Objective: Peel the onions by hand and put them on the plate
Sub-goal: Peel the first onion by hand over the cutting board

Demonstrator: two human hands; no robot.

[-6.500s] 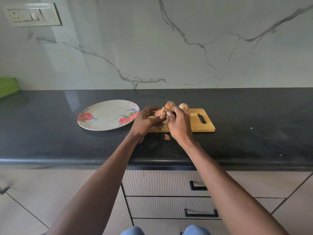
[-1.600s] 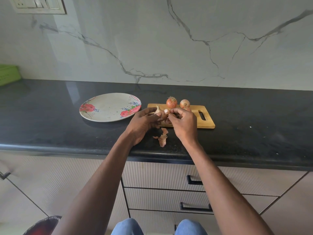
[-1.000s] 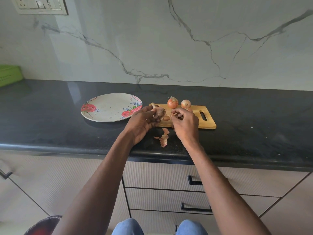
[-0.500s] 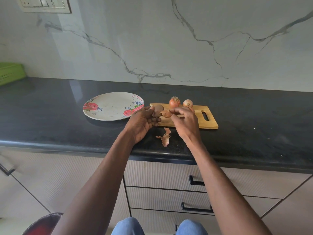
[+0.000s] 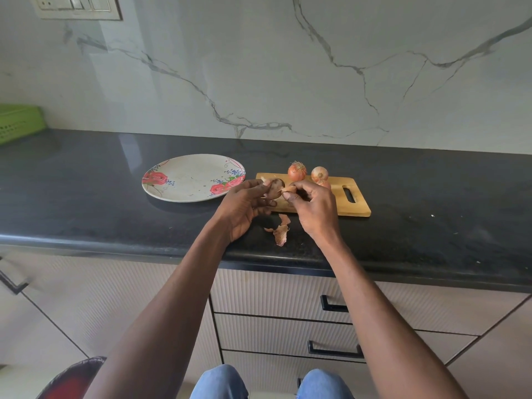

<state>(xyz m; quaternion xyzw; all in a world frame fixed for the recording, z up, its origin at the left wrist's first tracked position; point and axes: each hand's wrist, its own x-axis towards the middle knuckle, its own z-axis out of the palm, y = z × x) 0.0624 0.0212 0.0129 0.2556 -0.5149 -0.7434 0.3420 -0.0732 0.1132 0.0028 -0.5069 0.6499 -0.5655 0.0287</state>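
Since earlier, more skin (image 5: 281, 235) lies beside the cutting board (image 5: 357, 207); left hand (image 5: 244, 205) grips the slippery onion (image 5: 275, 188), right hand (image 5: 313, 208) pinches its papery peel.

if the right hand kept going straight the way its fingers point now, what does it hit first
The right hand points up and left, so its fingers would probably first meet the onion gripped by the left hand. Depth is hard to judge here.
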